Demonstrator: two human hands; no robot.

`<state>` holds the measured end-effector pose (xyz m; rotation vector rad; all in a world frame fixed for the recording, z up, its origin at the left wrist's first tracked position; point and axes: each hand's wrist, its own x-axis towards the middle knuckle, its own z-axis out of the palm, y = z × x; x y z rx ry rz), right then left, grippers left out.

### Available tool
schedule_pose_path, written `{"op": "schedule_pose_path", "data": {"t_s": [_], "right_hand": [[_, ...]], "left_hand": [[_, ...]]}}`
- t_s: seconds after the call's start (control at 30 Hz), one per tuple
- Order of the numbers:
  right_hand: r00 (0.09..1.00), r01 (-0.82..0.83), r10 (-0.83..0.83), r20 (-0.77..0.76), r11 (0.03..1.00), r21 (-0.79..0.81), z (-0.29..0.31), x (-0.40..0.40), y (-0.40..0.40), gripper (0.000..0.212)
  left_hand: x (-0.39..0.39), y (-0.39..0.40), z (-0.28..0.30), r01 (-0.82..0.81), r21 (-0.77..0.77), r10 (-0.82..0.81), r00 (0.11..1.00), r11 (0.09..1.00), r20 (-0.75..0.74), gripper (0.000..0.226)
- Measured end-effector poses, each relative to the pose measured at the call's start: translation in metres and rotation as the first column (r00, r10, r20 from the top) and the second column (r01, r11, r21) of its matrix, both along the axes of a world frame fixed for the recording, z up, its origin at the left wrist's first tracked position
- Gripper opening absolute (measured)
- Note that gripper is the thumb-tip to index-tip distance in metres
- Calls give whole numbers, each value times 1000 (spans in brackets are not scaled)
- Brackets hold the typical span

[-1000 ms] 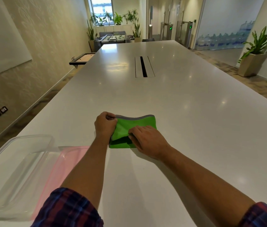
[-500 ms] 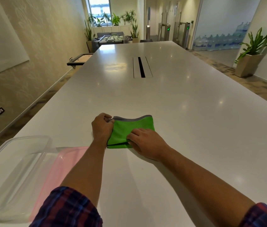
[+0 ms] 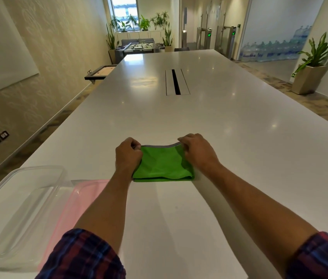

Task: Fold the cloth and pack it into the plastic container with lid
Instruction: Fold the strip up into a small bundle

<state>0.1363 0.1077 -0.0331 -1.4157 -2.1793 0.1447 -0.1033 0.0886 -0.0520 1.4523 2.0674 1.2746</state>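
A green cloth (image 3: 162,166) with a grey trim lies folded into a small rectangle on the white table (image 3: 229,137), straight in front of me. My left hand (image 3: 128,155) pinches its far left corner. My right hand (image 3: 197,151) pinches its far right corner. A clear plastic container (image 3: 16,210) stands open at the near left of the table. Its pink lid (image 3: 78,206) lies flat beside it, partly under my left forearm.
A cable slot (image 3: 176,82) is set into the table's middle, farther away. The table's left edge runs along a wall. A potted plant (image 3: 311,65) stands on the floor at the right.
My right hand has moved from the cloth's near middle to its far right corner. The cloth now lies flatter and spread wider. My left hand has kept its hold.
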Motion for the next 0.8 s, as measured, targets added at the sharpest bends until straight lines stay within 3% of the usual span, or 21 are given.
{"op": "schedule_pose_path", "data": {"t_s": [0.1,0.23,0.33,0.47,0.8], "right_hand": [[999,14,-9,51,994,-104,-5,6,14,30],[999,3,-15,-48,974,-225,-9,11,25,18],[998,-20,4,-69,971,-237,-10,13,29,15],[1000,21,-25,-17,975,-220,-12,11,34,27],[987,-16,-30,-159,961,-277,-15,15,43,7]], "left_hand": [[1,2,-2,5,0,-5,1000,1000,24,11],[0,5,-6,10,9,-10,1000,1000,14,7],[0,6,-9,1,16,-1,1000,1000,-10,5],[3,8,-12,-23,24,23,999,999,-30,5],[13,6,-17,-3,76,20,974,997,-224,13]]}}
